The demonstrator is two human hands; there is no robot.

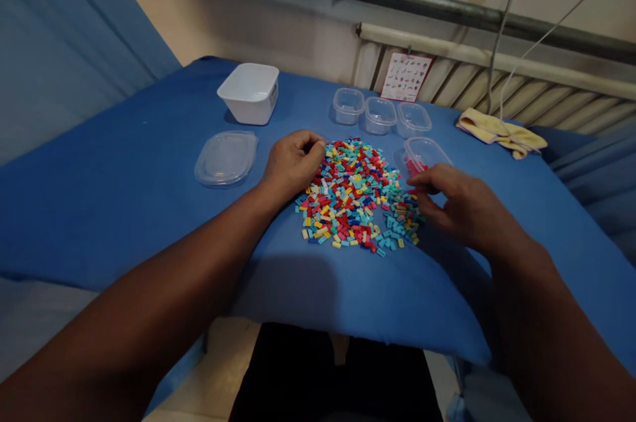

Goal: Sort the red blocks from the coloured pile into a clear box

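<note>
Head view: I'm watching small multicoloured plastic bricks (355,182), left hand (297,160) resting at their ten o'clock, right hand (457,202) hovering at three; I cannot tell either's grasp.

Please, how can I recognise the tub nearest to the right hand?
On the blue table, find the colourful brick heap. Just beyond its right side, by the right hand, sits a clear tub. Unlike the three clear tubs behind, it visibly holds red bricks.

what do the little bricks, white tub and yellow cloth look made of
Little bricks: likely hard plastic, evenly coloured, crisply moulded-looking. White tub: probably plastic, smooth with a slight sheen. Yellow cloth: soft, matte fabric, judging by its folds; fibre unclear.
</note>
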